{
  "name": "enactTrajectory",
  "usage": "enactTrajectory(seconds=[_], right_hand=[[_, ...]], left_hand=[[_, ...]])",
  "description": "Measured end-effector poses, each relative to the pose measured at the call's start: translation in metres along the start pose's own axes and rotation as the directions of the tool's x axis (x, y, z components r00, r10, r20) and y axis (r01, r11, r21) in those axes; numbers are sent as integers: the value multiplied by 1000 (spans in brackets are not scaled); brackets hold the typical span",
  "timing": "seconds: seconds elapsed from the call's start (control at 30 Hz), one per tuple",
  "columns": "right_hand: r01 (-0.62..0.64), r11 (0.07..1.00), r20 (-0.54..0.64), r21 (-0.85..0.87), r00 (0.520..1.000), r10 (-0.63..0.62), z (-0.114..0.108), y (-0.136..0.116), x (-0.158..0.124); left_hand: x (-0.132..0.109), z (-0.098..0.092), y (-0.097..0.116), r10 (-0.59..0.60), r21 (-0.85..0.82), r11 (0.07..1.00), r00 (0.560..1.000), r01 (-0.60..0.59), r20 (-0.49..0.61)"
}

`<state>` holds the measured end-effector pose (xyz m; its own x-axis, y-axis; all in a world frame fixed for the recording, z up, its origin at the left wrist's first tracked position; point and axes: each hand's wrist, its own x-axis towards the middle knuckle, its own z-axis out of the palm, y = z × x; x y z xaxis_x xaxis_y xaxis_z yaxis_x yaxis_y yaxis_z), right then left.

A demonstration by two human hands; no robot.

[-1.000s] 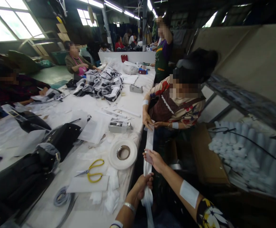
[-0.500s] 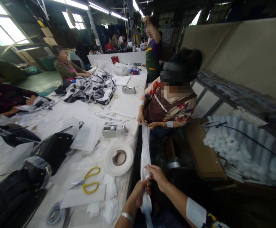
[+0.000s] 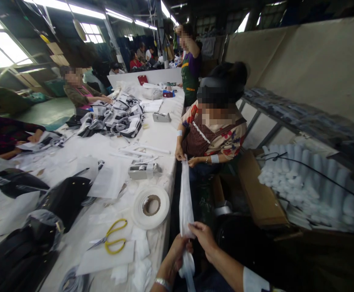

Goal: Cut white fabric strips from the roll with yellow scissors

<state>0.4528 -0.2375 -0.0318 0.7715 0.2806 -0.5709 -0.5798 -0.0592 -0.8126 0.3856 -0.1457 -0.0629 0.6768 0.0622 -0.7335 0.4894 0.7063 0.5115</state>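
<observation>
While a white strip [image 3: 186, 198] hangs stretched alongside the counter [image 3: 155, 136], its far end is held by a seated co-worker [image 3: 196, 138]. The left hand [image 3: 179, 250] is closed around the near end, just above a small roll [image 3: 187, 265]; the right hand [image 3: 203, 237] pinches the edge, thumb against fingers. On the counter nearby lie a large roll [image 3: 162, 211], scissors [image 3: 106, 240] resting over a sheet [image 3: 104, 261], and a tape dispenser [image 3: 140, 172].
</observation>
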Motion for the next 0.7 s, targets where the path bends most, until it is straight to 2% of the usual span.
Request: enactTrajectory(seconds=[0.1, 0.2, 0.47, 0.57, 0.7], right_hand=[[-43, 998, -59, -54, 997, 40, -3, -3, -5], [-64, 995, -88, -78, 994, 57, -7, -6, -4], [-200, 977, 108, -78, 972, 208, -14, -4, 8], [-192, 975, 127, -112, 970, 206, -12, -4, 8], [-144, 979, 132, -144, 978, 163, -8, -2, 5]], left_hand=[[-7, 5, 5, -13, -17, 1000, 1000, 13, 6], [-13, 9, 9, -30, -107, 994, 998, 36, 58], [-22, 5, 14, -111, -255, 956, 983, 147, 149], [-26, 1, 16, -137, -317, 929, 975, 188, 175], [-28, -2, 15, -109, -330, 932, 983, 153, 147]])
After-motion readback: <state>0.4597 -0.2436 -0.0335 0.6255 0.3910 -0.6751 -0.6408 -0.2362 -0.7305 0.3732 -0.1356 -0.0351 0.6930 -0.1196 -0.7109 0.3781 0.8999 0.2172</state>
